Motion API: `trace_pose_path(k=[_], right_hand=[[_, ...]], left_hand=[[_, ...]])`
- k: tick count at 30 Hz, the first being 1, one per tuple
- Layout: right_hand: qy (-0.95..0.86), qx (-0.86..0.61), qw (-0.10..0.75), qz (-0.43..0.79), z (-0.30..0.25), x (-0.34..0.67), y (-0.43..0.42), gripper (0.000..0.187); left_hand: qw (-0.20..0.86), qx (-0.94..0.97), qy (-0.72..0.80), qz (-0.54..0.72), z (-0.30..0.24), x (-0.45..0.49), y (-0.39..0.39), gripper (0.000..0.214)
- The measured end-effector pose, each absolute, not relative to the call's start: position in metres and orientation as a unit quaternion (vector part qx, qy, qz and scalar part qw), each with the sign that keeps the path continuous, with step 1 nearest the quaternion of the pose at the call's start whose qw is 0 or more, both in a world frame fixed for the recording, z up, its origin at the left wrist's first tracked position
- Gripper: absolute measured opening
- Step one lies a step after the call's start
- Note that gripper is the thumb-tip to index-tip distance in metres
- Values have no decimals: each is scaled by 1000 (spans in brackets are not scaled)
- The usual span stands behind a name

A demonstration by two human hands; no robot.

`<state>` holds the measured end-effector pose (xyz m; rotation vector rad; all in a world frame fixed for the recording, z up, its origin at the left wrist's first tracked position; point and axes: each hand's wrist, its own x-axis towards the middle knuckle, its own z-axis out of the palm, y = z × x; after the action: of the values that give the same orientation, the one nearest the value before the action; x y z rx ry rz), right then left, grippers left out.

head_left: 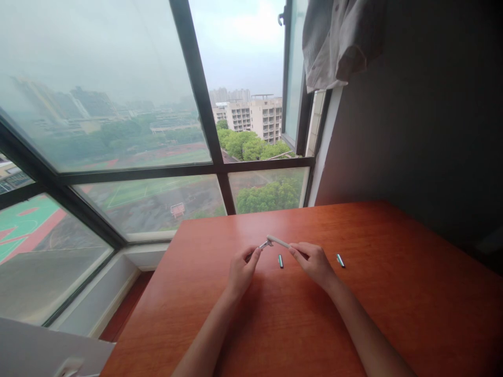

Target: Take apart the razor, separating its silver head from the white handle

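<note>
As both forearms reach in from the near side, the left hand (241,268) pinches a slim, silvery razor handle (264,244) between thumb and fingers, its forked head pointing right and far. That head lies between the two hands, meeting or overlapping the tip of a pale grey stick (280,241); whether they actually touch, I cannot tell. Just to the near side of the stick, between the hands, a small razor cartridge (280,261) lies on the table. The right hand (314,262) grips the stick's right end with thumb and fingertips, and to its right a second cartridge (340,261) lies apart.

At the far left, dark, straight window bars (198,94) divide smooth glass panes, the upper left one hazy. The table (188,293) has a glossy, red-brown top with wood grain and straight edges. Both cartridges are narrow bars, teal-green along one side and dark along the other. Soft, creased grey cloth (334,47) hangs at the far right, beside a plain, dark wall (424,120).
</note>
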<state>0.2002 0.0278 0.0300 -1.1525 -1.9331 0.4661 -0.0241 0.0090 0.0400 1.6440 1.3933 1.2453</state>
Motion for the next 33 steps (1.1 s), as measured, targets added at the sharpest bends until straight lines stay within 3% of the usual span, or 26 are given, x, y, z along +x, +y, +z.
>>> trace_pose_path(k=[33], right_hand=[[-689,-478,425,342,28,191,25,46]], left_hand=[[365,618,508,477,41,-21,8,40]])
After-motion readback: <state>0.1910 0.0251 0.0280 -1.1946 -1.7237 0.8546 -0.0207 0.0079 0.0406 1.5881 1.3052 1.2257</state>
